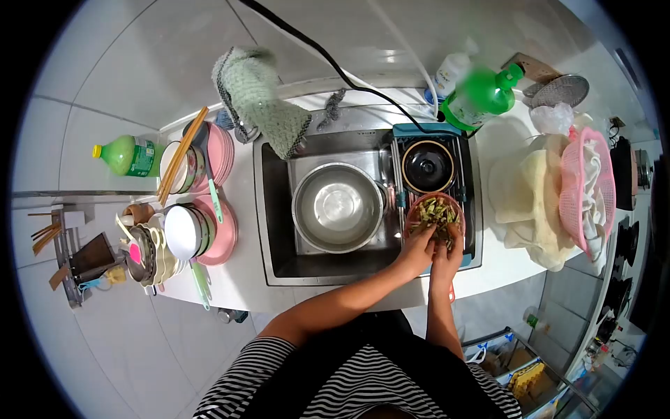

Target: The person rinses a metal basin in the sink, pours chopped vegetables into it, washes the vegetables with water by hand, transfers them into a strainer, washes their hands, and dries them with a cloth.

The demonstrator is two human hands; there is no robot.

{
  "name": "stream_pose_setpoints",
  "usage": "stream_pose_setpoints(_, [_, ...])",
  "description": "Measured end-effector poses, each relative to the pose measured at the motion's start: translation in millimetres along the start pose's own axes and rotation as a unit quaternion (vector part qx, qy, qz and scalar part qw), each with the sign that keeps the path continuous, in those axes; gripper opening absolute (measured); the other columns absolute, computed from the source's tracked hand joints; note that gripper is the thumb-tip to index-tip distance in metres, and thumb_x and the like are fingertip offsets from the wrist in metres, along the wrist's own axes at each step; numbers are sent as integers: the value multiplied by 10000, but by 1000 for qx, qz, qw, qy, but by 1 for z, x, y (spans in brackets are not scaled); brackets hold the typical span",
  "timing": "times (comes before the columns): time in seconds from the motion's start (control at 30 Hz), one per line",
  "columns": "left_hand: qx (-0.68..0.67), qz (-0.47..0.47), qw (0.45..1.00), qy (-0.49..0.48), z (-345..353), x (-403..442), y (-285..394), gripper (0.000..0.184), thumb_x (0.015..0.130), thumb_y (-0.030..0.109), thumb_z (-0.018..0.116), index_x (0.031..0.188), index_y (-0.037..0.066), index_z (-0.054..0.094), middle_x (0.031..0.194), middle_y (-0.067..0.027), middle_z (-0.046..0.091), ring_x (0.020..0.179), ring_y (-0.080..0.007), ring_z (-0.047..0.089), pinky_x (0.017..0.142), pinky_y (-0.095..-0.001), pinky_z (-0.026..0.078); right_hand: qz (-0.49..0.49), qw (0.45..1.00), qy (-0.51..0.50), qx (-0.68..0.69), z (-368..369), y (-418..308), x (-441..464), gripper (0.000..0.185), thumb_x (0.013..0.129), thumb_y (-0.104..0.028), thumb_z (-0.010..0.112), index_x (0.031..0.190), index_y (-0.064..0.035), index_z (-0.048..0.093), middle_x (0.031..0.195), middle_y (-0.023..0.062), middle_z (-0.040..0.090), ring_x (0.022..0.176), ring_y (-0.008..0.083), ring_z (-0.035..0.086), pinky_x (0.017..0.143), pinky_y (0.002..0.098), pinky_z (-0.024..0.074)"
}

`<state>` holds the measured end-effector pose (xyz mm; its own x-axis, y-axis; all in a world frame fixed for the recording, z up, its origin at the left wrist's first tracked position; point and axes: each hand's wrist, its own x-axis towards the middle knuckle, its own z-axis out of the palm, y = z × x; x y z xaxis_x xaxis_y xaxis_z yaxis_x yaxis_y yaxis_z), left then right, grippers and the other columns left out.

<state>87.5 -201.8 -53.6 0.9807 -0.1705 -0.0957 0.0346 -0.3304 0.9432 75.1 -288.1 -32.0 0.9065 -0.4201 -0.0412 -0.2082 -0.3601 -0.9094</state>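
Observation:
Both hands are at a small reddish basket [409,222] on the right side of the sink, filled with chopped green and brown vegetables [437,208]. My left hand [419,246] has its fingers bent into the pieces at the near left. Beside it, almost touching, my right hand [447,255] curls its fingers around pieces at the near right. Fingertips are partly hidden among the vegetables. A black lidded pot [427,166] stands just behind the basket on a drying rack [399,188]. Left of them, a steel basin [301,222] with water sits in the sink [279,269].
Stacked bowls [183,232], pink plates [225,241] and chopsticks [183,155] crowd the left counter. A green cloth [259,98] hangs behind the sink. Green bottles [481,98] stand at the back; a pink basket [574,188] with cloths is at right. A black cable [335,66] crosses above.

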Motion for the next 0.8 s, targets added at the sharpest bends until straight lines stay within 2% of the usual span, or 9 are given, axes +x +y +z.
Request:
stream_pose_setpoints(0.1, [-53,14,998,44,-24,4,-2,311,826,23,504,1133,23,551,1153,-206,529,1040,-321,540,860,-359,441,-38,999,20,19,4,-29,-2,361,748,93,391,1083,25,506,1163,165,489,1127,289,446,972,349,327])
stream_pose_setpoints(0.27, [-164,-130,975,75,-68,9,-41,141,834,48,570,954,26,640,774,-86,642,673,-126,582,603,-245,459,-44,990,-55,120,32,-57,-5,281,810,100,391,1055,23,506,1160,140,498,1046,229,501,923,303,377])
stream_pose_setpoints(0.3, [-118,-80,982,127,-83,10,-59,118,819,44,588,919,25,646,721,-76,631,645,-119,568,590,-242,452,8,984,-75,162,41,-81,-7,263,812,91,406,1041,26,518,1111,126,532,1004,205,520,895,291,398])
stream_pose_setpoints(0.33, [-35,-78,987,138,-94,9,-94,115,777,19,604,882,32,650,742,-92,633,650,-152,593,596,-257,464,-13,985,-117,130,49,-73,-5,254,808,90,412,1021,23,532,1070,120,549,971,198,531,859,283,415])
stream_pose_setpoints(0.37, [62,-60,984,154,-112,8,-114,179,720,-2,558,849,78,654,796,-126,625,690,-279,610,618,-337,479,-32,982,-159,97,60,-58,-4,245,805,88,417,1002,20,547,1029,113,565,938,190,541,824,275,432])
stream_pose_setpoints(0.43, [247,-85,961,93,-141,2,-149,140,706,45,569,809,96,649,772,-136,612,702,-325,593,638,-383,489,-32,971,-231,57,90,-29,-5,243,790,86,429,970,10,572,958,113,577,873,182,556,759,271,446])
stream_pose_setpoints(0.5, [297,-45,952,53,-155,-6,-188,125,719,95,580,820,105,653,872,-122,620,802,-298,601,707,-389,493,-3,955,-295,12,119,-11,-8,226,784,62,464,962,-6,587,914,126,576,806,198,574,711,275,449])
stream_pose_setpoints(0.6, [460,-95,864,-181,-159,3,-215,175,732,102,557,873,100,660,1088,-93,564,1053,-271,519,838,-394,455,28,932,-358,-42,172,52,-18,185,782,-32,532,951,-35,609,865,151,606,764,254,609,695,318,470])
stream_pose_setpoints(0.8, [483,-104,835,-242,-152,8,-242,229,754,103,558,962,74,652,1134,-97,537,1113,-271,473,900,-394,421,18,901,-404,-158,209,69,-33,195,799,-114,546,966,-55,629,953,151,631,897,282,612,792,338,475])
